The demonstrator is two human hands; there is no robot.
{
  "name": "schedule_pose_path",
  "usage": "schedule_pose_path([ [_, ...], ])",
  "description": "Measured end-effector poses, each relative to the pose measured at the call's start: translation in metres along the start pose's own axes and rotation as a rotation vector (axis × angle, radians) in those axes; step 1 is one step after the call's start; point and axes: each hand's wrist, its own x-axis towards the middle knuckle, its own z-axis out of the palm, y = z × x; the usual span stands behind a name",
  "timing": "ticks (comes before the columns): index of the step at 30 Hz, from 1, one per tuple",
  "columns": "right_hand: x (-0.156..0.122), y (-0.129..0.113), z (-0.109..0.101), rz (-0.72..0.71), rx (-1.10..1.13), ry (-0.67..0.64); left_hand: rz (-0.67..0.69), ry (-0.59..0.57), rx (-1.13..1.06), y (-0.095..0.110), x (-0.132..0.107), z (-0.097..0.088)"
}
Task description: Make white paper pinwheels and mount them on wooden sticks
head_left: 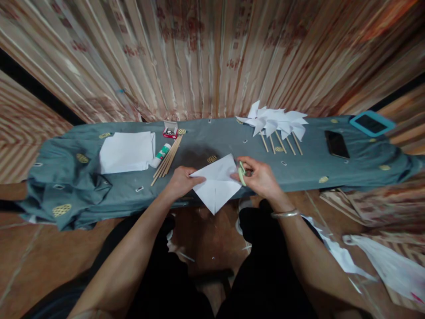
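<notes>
A white square of creased paper (pixel 217 184) is held over the near edge of the grey-green cloth-covered bench (pixel 232 141). My left hand (pixel 181 180) pinches its left corner, fingers closed. My right hand (pixel 259 175) is closed on the pale green handles of small scissors (pixel 241 173) at the paper's right edge. A metal bangle sits on my right wrist.
On the bench lie a stack of white paper (pixel 128 151), a glue stick (pixel 161 155), wooden sticks (pixel 168 159), a small red box (pixel 170 131), several finished paper pinwheels (pixel 277 124), a dark phone (pixel 337 144) and a teal-cased tablet (pixel 372 123). Paper scraps and plastic lie on the floor at right.
</notes>
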Motion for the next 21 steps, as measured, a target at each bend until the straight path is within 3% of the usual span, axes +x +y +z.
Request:
schedule_pose_path([
  [3,0.000,0.000,0.001,0.012,0.037,-0.006,0.002,0.006,-0.040,0.006,-0.002,0.002],
  [7,0.003,0.000,0.001,0.099,0.339,0.035,0.028,0.088,-0.352,0.017,-0.003,0.002],
  [12,0.013,-0.008,0.000,0.159,0.709,0.270,0.108,0.107,-0.768,0.028,-0.007,0.007],
  [17,0.025,-0.016,0.006,0.190,0.879,0.471,0.135,0.008,-0.722,0.025,-0.011,0.033],
  [21,0.033,-0.025,0.020,0.195,0.912,0.473,0.207,0.032,-0.626,0.025,-0.006,0.054],
])
